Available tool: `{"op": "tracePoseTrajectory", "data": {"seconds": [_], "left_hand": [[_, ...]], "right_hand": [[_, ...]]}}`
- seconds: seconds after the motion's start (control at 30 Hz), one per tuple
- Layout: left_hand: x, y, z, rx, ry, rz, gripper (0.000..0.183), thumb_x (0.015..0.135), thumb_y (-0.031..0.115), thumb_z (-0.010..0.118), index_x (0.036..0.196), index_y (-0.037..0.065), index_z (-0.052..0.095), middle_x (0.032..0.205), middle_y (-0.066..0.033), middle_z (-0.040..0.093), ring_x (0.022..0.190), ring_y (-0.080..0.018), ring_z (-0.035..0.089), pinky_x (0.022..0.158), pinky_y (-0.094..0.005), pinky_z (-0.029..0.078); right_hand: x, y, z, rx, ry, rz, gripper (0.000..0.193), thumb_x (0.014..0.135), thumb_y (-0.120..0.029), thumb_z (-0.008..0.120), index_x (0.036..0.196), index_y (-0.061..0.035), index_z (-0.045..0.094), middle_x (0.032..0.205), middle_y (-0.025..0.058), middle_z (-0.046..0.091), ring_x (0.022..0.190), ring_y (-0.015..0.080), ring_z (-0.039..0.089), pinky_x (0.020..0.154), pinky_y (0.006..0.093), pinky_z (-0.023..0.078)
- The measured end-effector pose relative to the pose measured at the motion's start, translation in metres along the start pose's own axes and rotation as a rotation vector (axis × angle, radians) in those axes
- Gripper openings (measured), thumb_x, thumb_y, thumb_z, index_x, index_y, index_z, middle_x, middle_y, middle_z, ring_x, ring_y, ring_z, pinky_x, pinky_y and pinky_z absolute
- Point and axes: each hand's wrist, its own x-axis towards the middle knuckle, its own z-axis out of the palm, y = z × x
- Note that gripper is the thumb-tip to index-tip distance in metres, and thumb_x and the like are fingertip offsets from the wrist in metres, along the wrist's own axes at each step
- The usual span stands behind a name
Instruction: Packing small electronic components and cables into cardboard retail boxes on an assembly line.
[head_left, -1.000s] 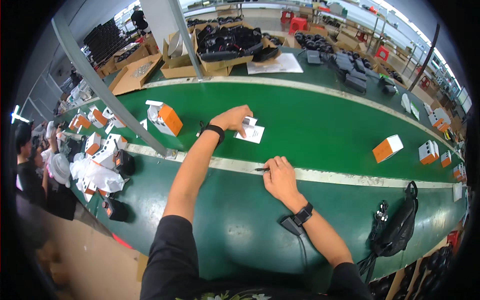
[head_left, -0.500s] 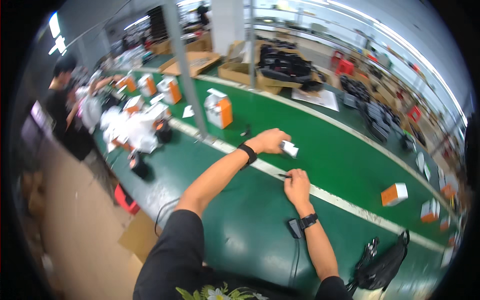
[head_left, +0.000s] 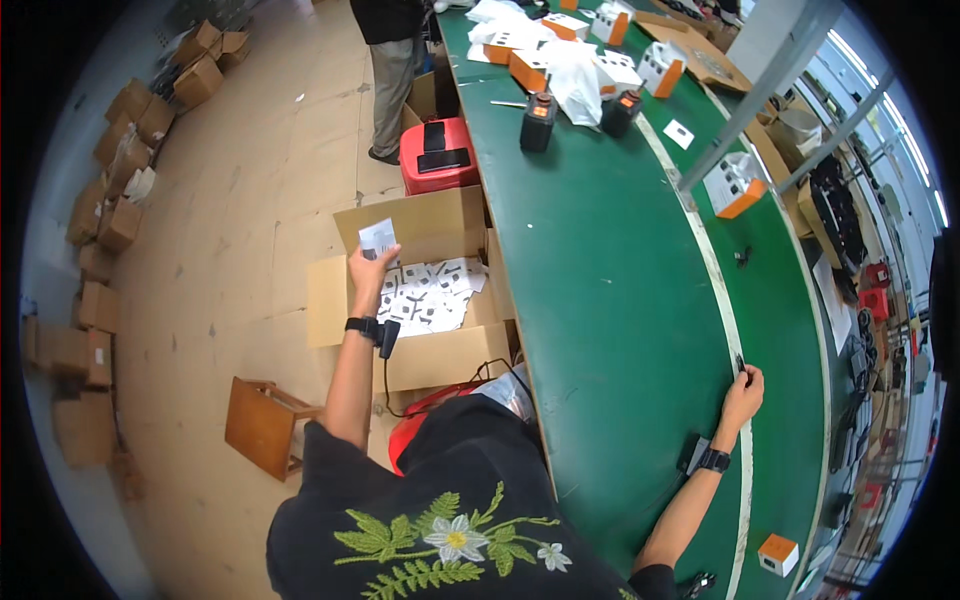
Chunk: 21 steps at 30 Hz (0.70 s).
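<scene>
My left hand (head_left: 369, 276) pinches a white printed paper leaflet (head_left: 377, 236) over an open cardboard carton (head_left: 430, 373) beside the bench. Inside that carton lies a heap of similar white leaflets (head_left: 428, 300). Far to the right, my right hand (head_left: 742, 398) is closed on a small thin black object (head_left: 741, 370), mostly covered by the fingers, at the pale strip (head_left: 722, 290) along the green bench. Each wrist wears a black strap with a small dark device.
Orange-and-white boxes (head_left: 735, 190) stand on the green bench (head_left: 620, 330), with two black devices (head_left: 537, 122) at its far end. A red bin (head_left: 436, 168) and a person (head_left: 393, 80) are beyond the carton. A wooden stool (head_left: 262, 428) stands at left.
My view has swung left and down. My left hand has moved from over the bench to above the carton, holding a leaflet. My right hand stays by the pale strip.
</scene>
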Motion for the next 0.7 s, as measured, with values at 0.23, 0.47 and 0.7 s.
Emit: {"op": "tracePoseTrajectory", "data": {"seconds": [0.23,0.47,0.7], "left_hand": [[0.088,-0.088,-0.002,0.300,0.296,0.024,0.126,0.081,0.064,0.094,0.167,-0.007,0.034,0.166,-0.0311,0.049,0.154,-0.0481,0.046,0.129,-0.0573,0.036],[-0.103,0.211,0.231,-0.134,-0.389,0.643,0.041,0.107,0.019,0.072,0.145,0.007,0.064,0.156,-0.0128,0.061,0.143,-0.0295,0.057,0.118,-0.0443,0.046],[-0.180,0.259,0.464,0.108,-1.151,0.834,0.124,0.081,0.041,0.099,0.170,-0.002,0.024,0.166,-0.0317,0.039,0.156,-0.0458,0.042,0.129,-0.0507,0.040]], "right_hand": [[-0.011,-0.014,0.032,0.231,0.125,0.000,0.023,0.102,-0.010,0.067,0.121,-0.0040,0.080,0.108,0.0126,0.082,0.095,0.0234,0.075,0.090,0.0368,0.059],[-0.017,-0.003,-0.022,0.614,0.403,0.297,0.018,0.104,-0.007,0.077,0.117,0.0046,0.073,0.111,0.0096,0.083,0.103,0.0155,0.077,0.089,0.0310,0.060],[-0.021,-0.017,-0.019,0.989,0.407,0.370,0.019,0.102,-0.005,0.080,0.116,-0.0015,0.068,0.110,0.0093,0.080,0.090,0.0129,0.078,0.057,0.0240,0.058]]}}
